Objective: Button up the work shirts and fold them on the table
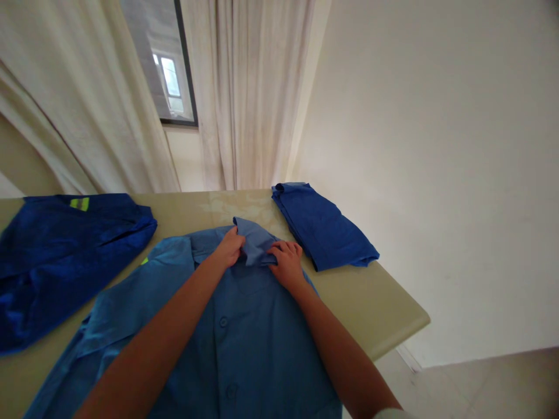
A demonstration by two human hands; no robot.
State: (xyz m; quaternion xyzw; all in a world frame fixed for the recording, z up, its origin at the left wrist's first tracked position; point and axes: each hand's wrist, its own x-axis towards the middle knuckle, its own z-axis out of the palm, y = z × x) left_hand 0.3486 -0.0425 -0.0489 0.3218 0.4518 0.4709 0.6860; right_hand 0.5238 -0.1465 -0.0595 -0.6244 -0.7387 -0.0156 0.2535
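A light blue button-up shirt [244,343] lies spread flat on the beige table [371,302], front side up, with its collar [255,241] at the far end. My left hand [229,247] pinches the left side of the collar, fingers closed on the cloth. My right hand [286,262] presses and grips the collar's right side, its fingers curled over the fold. Both forearms reach across the shirt's buttoned front.
A folded dark blue garment [321,227] lies at the table's far right. A rumpled dark blue jacket [56,256] with a yellow-green reflective patch covers the left side. Cream curtains and a window stand behind the table. The table's right edge drops to a tiled floor.
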